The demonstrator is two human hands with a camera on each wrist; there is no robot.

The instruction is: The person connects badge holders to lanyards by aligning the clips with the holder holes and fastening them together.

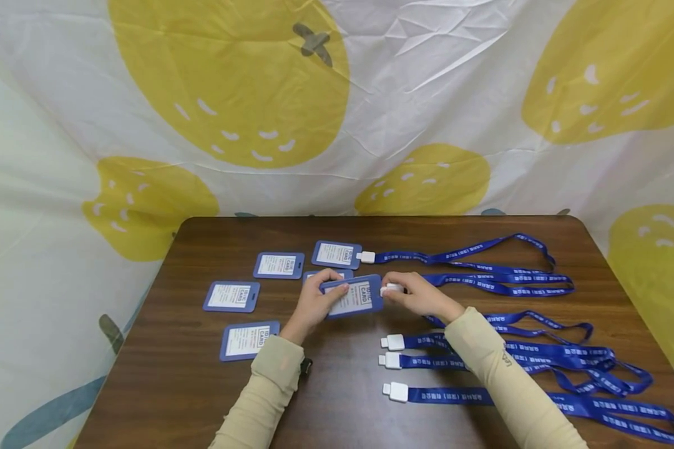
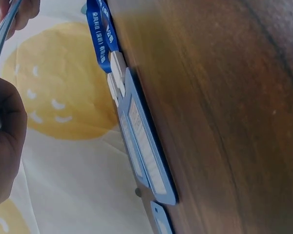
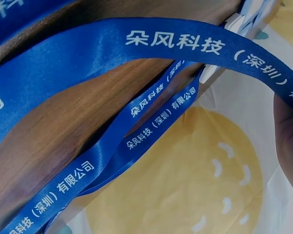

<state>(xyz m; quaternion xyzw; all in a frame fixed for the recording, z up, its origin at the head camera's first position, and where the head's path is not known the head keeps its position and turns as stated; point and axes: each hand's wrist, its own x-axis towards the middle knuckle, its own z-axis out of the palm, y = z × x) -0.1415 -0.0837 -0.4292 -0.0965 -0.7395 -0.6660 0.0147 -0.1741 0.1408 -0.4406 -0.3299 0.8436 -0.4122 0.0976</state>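
My left hand (image 1: 316, 302) grips a blue ID card holder (image 1: 361, 298) above the table, thumb across its front. At the holder's right end, my right hand (image 1: 421, 295) pinches the white clip (image 1: 392, 289) of a blue lanyard (image 3: 176, 41). Whether clip and holder are joined cannot be made out. Behind the held one, a second card holder (image 1: 330, 274) lies partly hidden. Farther back lies a card holder (image 1: 337, 254) with a clip and lanyard at its end. In the left wrist view, both lying holders (image 2: 147, 146) have white clips at their ends.
Three loose card holders (image 1: 231, 295) lie on the left of the brown table (image 1: 163, 374). Several blue lanyards (image 1: 455, 395) with white clips (image 1: 395, 391) are laid out on the right, partly under my right forearm. A patterned cloth (image 1: 292, 193) hangs behind the table.
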